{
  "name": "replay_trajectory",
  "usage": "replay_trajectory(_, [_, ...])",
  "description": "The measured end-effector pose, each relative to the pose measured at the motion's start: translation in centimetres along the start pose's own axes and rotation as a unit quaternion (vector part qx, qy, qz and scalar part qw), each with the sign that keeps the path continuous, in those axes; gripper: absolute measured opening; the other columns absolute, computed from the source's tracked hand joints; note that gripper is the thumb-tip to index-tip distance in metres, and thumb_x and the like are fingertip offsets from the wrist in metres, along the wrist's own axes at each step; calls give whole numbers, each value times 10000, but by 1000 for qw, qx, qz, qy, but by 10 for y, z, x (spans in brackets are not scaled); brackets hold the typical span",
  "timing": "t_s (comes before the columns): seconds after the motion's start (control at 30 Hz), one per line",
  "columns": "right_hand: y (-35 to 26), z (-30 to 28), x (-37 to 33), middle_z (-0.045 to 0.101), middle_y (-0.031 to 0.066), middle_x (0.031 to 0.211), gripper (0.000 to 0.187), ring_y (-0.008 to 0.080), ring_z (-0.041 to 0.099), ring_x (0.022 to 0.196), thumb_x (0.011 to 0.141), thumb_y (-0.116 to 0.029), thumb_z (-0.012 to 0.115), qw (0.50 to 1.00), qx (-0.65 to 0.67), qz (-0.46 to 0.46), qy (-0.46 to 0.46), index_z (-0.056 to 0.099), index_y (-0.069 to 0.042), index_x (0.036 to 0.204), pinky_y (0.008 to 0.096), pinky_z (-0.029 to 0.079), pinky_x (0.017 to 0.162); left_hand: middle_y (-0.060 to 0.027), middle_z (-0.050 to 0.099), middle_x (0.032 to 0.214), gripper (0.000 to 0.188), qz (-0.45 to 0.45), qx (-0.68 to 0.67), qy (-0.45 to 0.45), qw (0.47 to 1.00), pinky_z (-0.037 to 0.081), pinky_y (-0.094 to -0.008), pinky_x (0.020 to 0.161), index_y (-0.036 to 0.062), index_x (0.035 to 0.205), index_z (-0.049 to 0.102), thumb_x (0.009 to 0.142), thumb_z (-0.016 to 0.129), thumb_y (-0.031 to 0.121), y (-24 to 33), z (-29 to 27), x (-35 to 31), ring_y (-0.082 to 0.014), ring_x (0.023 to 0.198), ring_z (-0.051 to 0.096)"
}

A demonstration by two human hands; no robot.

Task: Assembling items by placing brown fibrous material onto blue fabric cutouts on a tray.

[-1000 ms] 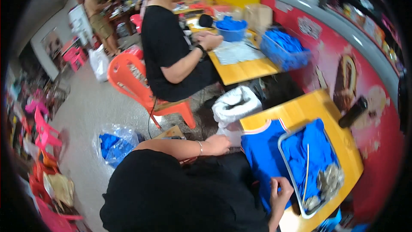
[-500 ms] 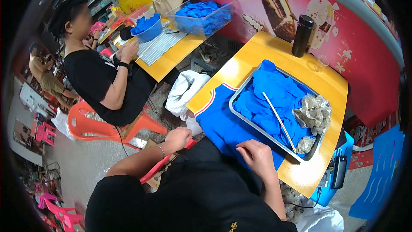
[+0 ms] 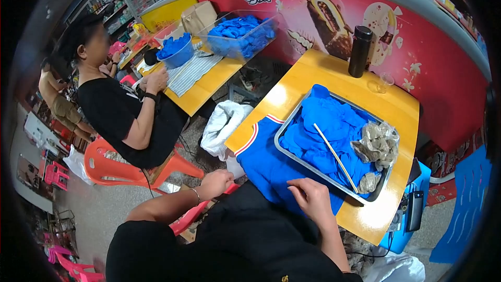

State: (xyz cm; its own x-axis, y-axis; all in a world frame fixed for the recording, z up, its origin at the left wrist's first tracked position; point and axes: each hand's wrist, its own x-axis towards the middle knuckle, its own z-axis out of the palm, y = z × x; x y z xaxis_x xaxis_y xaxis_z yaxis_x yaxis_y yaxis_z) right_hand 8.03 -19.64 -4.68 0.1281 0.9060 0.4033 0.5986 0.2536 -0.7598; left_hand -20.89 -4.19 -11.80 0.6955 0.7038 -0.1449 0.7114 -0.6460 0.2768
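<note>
My left hand [image 3: 215, 183] is loosely curled beside the red seat edge [image 3: 198, 212]; its palm side is hidden. At the near edge of the yellow table, my right hand [image 3: 312, 197] hovers over or rests on a blue garment [image 3: 263, 164] with red-and-white trim; I cannot tell which. Its fingers are bent, the thumb stands apart, and nothing shows between them. A grey-rimmed tray [image 3: 317, 173] sits partly on the garment. Heaped blue cloth [image 3: 329, 120] fills it, with a thin pale stick [image 3: 336, 157] and crumpled plastic with brownish contents [image 3: 377, 143] on top.
A black flask [image 3: 360, 52] and a clear cup [image 3: 382, 82] stand at the back of the table [image 3: 292, 75]. To the left, a person in black [image 3: 117, 94] sits on an orange chair [image 3: 107, 162]. A white sack [image 3: 224, 125] lies between the tables. A blue box [image 3: 409, 214] is at right.
The view has tilted slightly, so the tables and tray sit a little lower in the picture. My hands keep nearly the same places and poses.
</note>
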Motion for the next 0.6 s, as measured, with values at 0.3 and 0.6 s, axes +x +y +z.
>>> replay_trajectory(0.3, [12, 13, -1, 647, 104, 783, 161, 197, 596, 576, 769, -78, 654, 997, 42, 32, 53, 657, -64, 929, 273, 465, 524, -102, 593, 848, 123, 27, 26, -47, 998, 478, -400, 716, 109, 836, 598, 808, 515, 194, -6, 0, -3, -288, 863, 569])
replay_trajectory(0.6, [19, 27, -3, 644, 96, 753, 241, 164, 591, 561, 764, -71, 659, 996, 43, 65, 40, 644, -68, 1005, 255, 463, 529, -99, 590, 873, 155, 49, 39, -84, 994, 485, -402, 738, 98, 895, 601, 828, 517, 210, -6, -1, -1, -287, 881, 575])
